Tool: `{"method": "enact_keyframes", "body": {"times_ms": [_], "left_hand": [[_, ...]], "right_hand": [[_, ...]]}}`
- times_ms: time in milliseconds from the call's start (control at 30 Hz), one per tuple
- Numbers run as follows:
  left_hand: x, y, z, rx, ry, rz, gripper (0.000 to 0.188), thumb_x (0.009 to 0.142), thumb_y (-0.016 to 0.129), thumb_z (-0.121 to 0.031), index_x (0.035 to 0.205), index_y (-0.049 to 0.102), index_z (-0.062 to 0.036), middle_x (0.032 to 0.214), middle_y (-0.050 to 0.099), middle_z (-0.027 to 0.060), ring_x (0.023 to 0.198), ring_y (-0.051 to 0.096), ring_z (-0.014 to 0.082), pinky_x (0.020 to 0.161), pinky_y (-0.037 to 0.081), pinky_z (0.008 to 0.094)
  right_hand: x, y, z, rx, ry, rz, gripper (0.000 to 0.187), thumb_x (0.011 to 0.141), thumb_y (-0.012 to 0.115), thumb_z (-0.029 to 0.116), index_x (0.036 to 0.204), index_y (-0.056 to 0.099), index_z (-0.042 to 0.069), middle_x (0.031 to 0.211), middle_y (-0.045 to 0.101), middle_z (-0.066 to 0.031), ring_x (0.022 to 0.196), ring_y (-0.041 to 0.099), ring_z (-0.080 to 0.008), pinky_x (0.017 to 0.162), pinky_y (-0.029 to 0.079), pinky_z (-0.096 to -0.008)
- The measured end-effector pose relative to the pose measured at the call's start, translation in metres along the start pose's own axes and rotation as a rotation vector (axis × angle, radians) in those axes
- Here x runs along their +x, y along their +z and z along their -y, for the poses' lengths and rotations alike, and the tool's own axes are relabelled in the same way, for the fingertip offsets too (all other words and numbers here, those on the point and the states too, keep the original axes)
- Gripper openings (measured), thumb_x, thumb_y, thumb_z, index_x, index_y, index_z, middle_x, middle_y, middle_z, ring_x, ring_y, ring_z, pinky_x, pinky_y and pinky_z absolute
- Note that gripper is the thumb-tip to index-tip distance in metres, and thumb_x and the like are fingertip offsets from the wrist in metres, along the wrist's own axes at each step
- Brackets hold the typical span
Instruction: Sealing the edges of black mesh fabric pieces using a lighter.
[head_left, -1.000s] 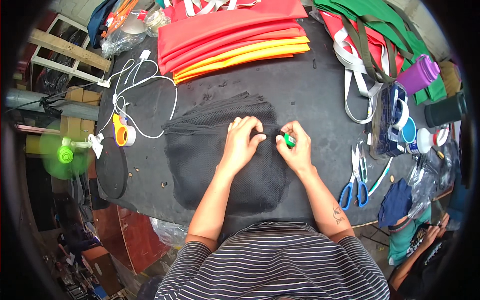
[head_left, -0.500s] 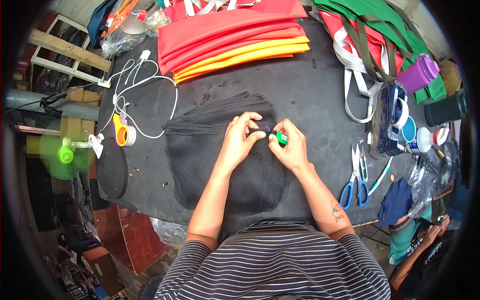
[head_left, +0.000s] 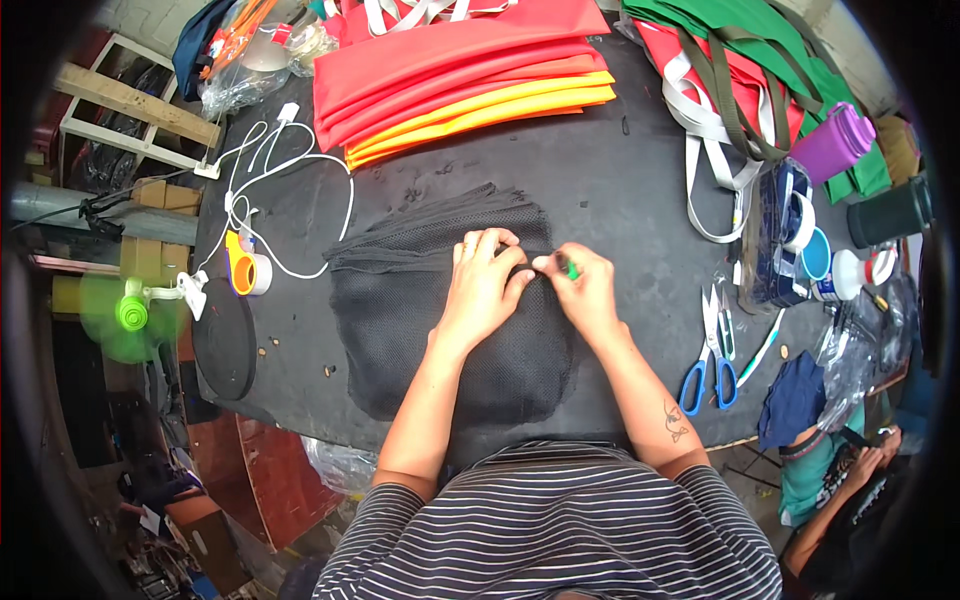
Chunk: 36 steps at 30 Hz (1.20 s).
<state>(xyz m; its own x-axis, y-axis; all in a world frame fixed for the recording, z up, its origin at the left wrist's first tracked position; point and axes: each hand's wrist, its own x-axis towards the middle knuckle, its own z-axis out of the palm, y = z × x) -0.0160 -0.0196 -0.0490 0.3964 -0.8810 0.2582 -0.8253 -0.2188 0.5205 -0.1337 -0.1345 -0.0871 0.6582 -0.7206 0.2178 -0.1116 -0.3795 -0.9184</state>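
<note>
A pile of black mesh fabric [head_left: 440, 340] lies on the dark table in front of me, its far edges fanned out in layers. My left hand [head_left: 482, 285] rests over its upper right part, the thumb and fingers closed on a dark strip at the fabric's edge. Just to the right, my right hand [head_left: 582, 290] is closed around a small green lighter [head_left: 568, 266], mostly hidden by the fingers. Its thumb and forefinger pinch close to the end of the same dark strip. The fingertips of both hands almost meet there.
Folded red and yellow fabric [head_left: 470, 85] is stacked at the far side. Blue-handled scissors [head_left: 711, 360] lie at right, near a purple bottle [head_left: 835, 145]. A tape dispenser [head_left: 248, 270], white cable [head_left: 300, 155] and green fan [head_left: 132, 312] are at left. Another person [head_left: 850, 490] sits lower right.
The lighter has turned inside my right hand and shows less of itself. My right thumb and forefinger have come to the strip's end. My left hand has shifted slightly, its fingers still closed.
</note>
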Motion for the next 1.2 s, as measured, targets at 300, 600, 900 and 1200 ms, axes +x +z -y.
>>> {"method": "enact_keyframes", "body": {"times_ms": [300, 600, 900, 1200], "left_hand": [[0.003, -0.007, 0.014, -0.262, -0.074, -0.027, 0.019, 0.069, 0.076, -0.012, 0.082, 0.062, -0.0064, 0.089, 0.062, 0.0002, 0.094, 0.05, 0.0205, 0.089, 0.034, 0.0341], [0.003, -0.005, 0.017, -0.304, -0.103, -0.047, 0.02, 0.069, 0.076, -0.012, 0.082, 0.062, -0.0069, 0.088, 0.061, 0.0002, 0.096, 0.05, 0.0198, 0.09, 0.033, 0.034], [0.003, -0.006, 0.016, -0.307, -0.097, -0.056, 0.02, 0.068, 0.076, -0.012, 0.081, 0.061, -0.0072, 0.089, 0.061, 0.0001, 0.096, 0.05, 0.0196, 0.09, 0.032, 0.0336], [0.004, -0.008, 0.0, -0.173, -0.088, -0.04, 0.027, 0.073, 0.072, -0.008, 0.097, 0.061, -0.0081, 0.086, 0.057, 0.0025, 0.094, 0.051, 0.0215, 0.091, 0.032, 0.0361]], "right_hand": [[0.0, -0.019, -0.015, 0.121, 0.089, -0.028, 0.018, 0.085, 0.065, 0.016, 0.087, 0.056, 0.001, 0.076, 0.057, -0.0082, 0.067, 0.054, -0.0162, 0.063, 0.045, -0.0313], [-0.002, -0.012, -0.003, -0.103, -0.011, -0.015, 0.018, 0.073, 0.066, 0.011, 0.085, 0.055, 0.003, 0.079, 0.061, -0.0128, 0.066, 0.062, -0.0316, 0.062, 0.05, -0.0389], [0.0, -0.012, -0.002, -0.003, 0.031, 0.01, 0.016, 0.08, 0.066, 0.013, 0.087, 0.059, 0.001, 0.077, 0.061, -0.0115, 0.062, 0.06, -0.0232, 0.06, 0.048, -0.0346], [0.0, 0.001, 0.009, 0.177, 0.032, -0.025, 0.017, 0.086, 0.069, 0.01, 0.082, 0.06, -0.005, 0.068, 0.055, -0.0082, 0.061, 0.048, -0.0091, 0.054, 0.039, -0.0278]]}}
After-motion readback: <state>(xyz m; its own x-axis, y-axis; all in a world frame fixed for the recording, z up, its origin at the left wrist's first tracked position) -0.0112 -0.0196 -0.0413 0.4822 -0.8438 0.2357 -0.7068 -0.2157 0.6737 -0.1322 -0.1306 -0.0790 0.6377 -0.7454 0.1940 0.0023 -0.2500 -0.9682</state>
